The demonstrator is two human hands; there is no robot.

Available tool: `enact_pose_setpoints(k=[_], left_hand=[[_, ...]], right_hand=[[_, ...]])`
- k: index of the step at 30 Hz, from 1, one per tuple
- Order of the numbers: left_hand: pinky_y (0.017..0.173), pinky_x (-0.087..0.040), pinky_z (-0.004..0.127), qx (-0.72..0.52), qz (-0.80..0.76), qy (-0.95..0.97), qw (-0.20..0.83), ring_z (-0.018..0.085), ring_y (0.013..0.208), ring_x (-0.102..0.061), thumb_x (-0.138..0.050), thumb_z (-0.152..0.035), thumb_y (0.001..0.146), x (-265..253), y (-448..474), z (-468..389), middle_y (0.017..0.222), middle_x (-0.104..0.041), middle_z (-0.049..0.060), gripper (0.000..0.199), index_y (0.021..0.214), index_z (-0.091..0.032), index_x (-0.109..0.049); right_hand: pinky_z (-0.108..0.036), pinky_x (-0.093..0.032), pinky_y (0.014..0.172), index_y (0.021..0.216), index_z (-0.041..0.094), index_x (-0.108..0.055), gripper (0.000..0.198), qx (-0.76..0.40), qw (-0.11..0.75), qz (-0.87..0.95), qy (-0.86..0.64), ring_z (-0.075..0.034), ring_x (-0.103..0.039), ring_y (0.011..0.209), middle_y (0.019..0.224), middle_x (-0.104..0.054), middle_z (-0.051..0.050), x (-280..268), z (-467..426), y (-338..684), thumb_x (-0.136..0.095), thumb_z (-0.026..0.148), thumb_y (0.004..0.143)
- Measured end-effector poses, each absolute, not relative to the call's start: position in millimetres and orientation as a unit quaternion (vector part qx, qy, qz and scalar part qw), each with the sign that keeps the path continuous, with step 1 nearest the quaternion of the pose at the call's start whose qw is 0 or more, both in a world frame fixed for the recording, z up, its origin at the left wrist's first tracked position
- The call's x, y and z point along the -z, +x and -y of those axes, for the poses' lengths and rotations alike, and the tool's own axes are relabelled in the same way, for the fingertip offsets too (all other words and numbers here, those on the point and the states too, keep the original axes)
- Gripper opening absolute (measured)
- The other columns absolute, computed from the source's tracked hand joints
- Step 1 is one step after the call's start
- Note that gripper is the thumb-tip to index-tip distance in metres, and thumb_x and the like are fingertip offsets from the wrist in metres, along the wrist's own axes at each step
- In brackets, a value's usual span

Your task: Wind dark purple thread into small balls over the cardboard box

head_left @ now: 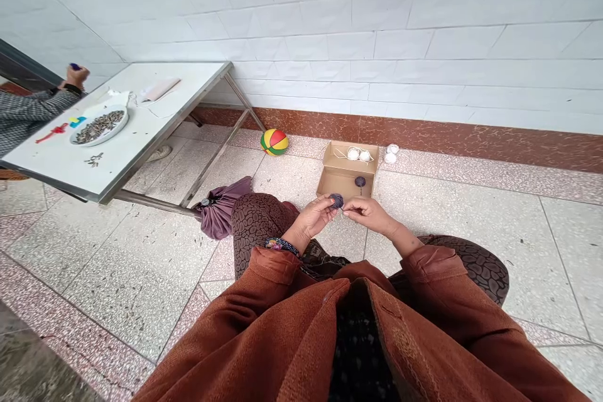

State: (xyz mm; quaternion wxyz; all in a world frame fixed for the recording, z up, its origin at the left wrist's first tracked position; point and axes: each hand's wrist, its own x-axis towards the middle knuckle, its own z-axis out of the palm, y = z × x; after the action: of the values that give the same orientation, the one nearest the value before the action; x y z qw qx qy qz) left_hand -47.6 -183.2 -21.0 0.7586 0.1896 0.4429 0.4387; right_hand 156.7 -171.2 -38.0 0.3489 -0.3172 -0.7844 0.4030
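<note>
Between the fingers of my left hand [315, 218] is a small dark purple-grey ball of yarn [336, 201]. Close beside it, my right hand [370, 213] pinches what looks like the yarn's strand, its fingertips just right of the ball. Beyond my hands an open cardboard box [346, 179] stands on the floor. One more dark yarn ball [360, 182] lies in its near half, with a short tail hanging from it. White yarn balls [358, 154] with loose strands rest in the far half.
More white balls [391, 153] sit right of the box. A striped toy ball [274, 142] lies by the wall. At left, a table [155, 119] holds a plate of seeds or husks [100, 128]; another person's hand [78, 77] is behind it. A purple cloth bag [223, 204] lies by its leg.
</note>
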Motion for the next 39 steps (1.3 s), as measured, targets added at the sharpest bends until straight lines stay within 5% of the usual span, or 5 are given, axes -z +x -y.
enact_pose_setpoints(k=[10, 16, 28, 39], left_hand=[[0.08, -0.043, 0.029, -0.338, -0.384, 0.346, 0.786, 0.012, 0.082, -0.061, -0.089, -0.018, 0.064, 14.4, -42.8, 193.4, 0.089, -0.068, 0.0, 0.072, 0.13, -0.023, -0.062], [0.086, -0.046, 0.028, -0.389, -0.366, 0.292, 0.793, 0.014, 0.092, -0.063, -0.085, -0.017, 0.069, 4.9, -44.5, 190.3, 0.11, -0.071, 0.008, 0.048, 0.115, -0.018, -0.074], [0.075, -0.051, 0.025, -0.439, -0.467, 0.235, 0.731, 0.013, 0.079, -0.068, -0.082, -0.019, 0.074, 17.4, -49.5, 184.7, 0.092, -0.073, 0.005, 0.031, 0.102, -0.014, -0.071], [0.069, -0.042, 0.025, -0.386, -0.507, 0.359, 0.682, 0.01, 0.072, -0.059, -0.09, -0.021, 0.064, 29.0, -37.2, 191.2, 0.084, -0.069, 0.001, 0.052, 0.109, -0.016, -0.067]], right_hand=[[-0.032, -0.048, 0.073, 0.084, 0.022, -0.072, 0.026, -0.417, 0.413, 0.711, -0.387, -0.018, -0.06, 0.075, 0.08, -0.068, -0.003, 37.4, 163.3, 157.0, -0.064, 0.045, 0.095], [-0.031, -0.047, 0.074, 0.086, 0.022, -0.069, 0.02, -0.405, 0.376, 0.724, -0.413, -0.018, -0.059, 0.074, 0.082, -0.068, -0.002, 50.1, 162.2, 154.1, -0.057, 0.034, 0.096], [-0.03, -0.045, 0.071, 0.09, 0.022, -0.071, 0.02, -0.358, 0.33, 0.806, -0.337, -0.017, -0.059, 0.073, 0.081, -0.065, -0.003, 40.4, 169.0, 159.3, -0.057, 0.035, 0.098], [-0.031, -0.046, 0.067, 0.088, 0.023, -0.073, 0.027, -0.397, 0.36, 0.788, -0.302, -0.018, -0.057, 0.066, 0.077, -0.065, -0.004, 20.3, 171.5, 161.8, -0.06, 0.045, 0.097]])
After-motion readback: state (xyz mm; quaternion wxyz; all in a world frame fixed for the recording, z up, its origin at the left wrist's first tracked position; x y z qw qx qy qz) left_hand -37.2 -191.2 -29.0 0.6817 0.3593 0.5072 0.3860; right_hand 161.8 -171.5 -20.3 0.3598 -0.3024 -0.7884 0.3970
